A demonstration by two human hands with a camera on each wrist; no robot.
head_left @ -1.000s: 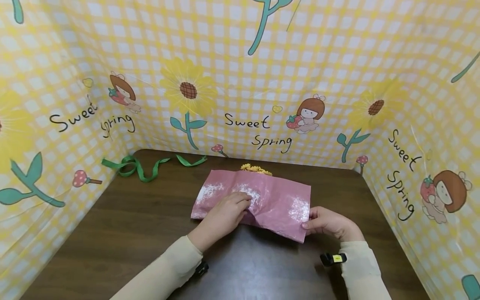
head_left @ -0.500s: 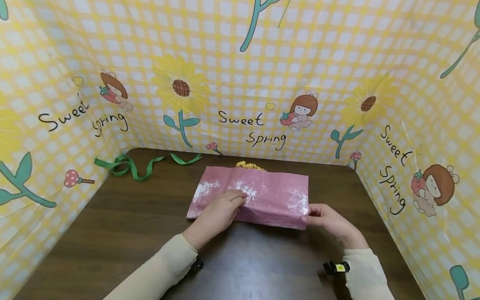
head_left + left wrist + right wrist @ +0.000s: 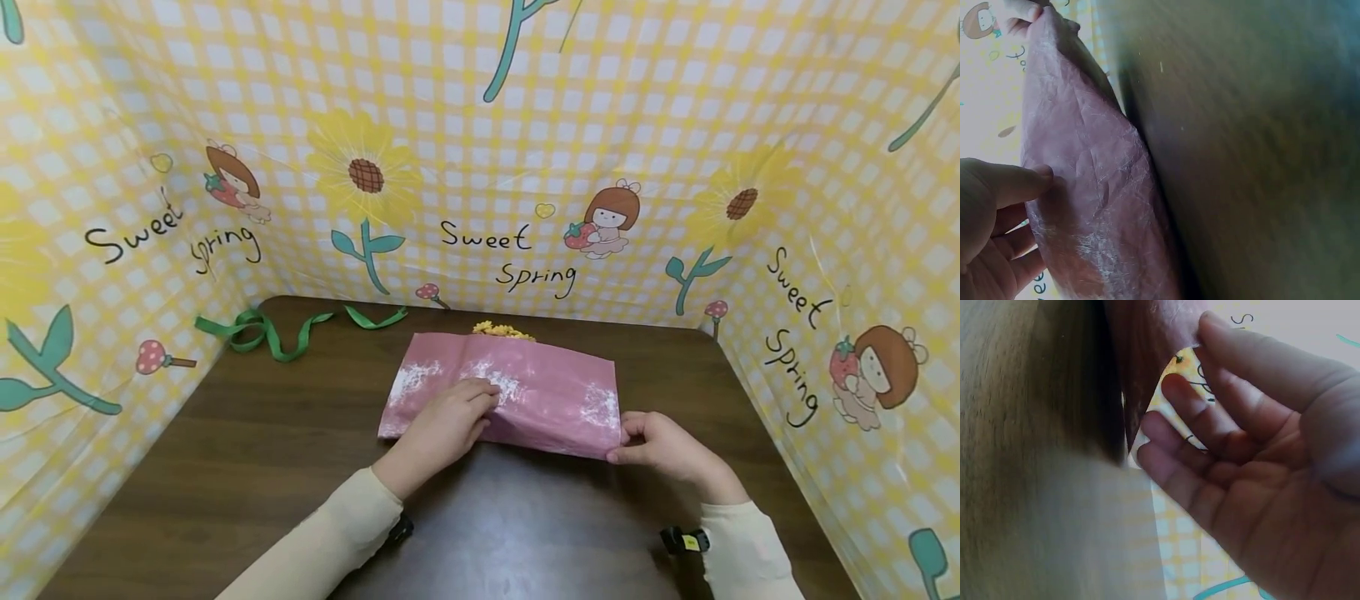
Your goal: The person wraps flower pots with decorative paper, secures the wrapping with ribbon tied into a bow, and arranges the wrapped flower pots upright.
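Observation:
A pink sheet of wrapping paper (image 3: 540,392) with white speckled patches lies folded across the middle of the brown table. The left hand (image 3: 450,421) rests over its near part, fingers on the upper side. In the left wrist view the left thumb (image 3: 1025,182) presses the crinkled near face, opposite the fingers. At the near right corner, the right hand (image 3: 663,446) pinches the paper between thumb and index finger; its other fingers curl loosely in the right wrist view. A yellow bumpy thing (image 3: 501,331) shows behind the paper's far edge, mostly hidden.
A curled green ribbon (image 3: 273,337) and a shorter green ribbon piece (image 3: 375,318) lie at the table's back left. Yellow checked cloth (image 3: 480,167) with printed flowers walls the table (image 3: 247,467) at the back and both sides.
The paper's near right corner has come down and its near edge has straightened, with the crease by the left hand smoothed out. Both hands stay at about the same places on the paper.

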